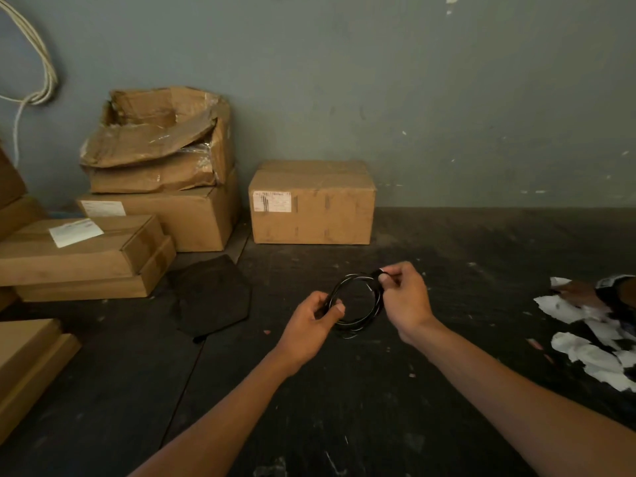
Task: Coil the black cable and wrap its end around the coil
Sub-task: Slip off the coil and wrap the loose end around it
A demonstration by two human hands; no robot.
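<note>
The black cable (358,321) forms a small round coil of several loops, held in the air above the dark floor. My left hand (311,325) grips the coil's left side, thumb on top of the strands. My right hand (406,297) pinches the cable's end at the coil's upper right, between thumb and forefinger, right against the loops. Part of the coil is hidden behind both hands.
Cardboard boxes stand against the grey wall: a closed one (311,203) straight ahead, a stack with a torn one (158,139) to the left, flat boxes (79,256) at far left. A black mat piece (210,294) lies left of my hands. White paper scraps (585,352) lie at right.
</note>
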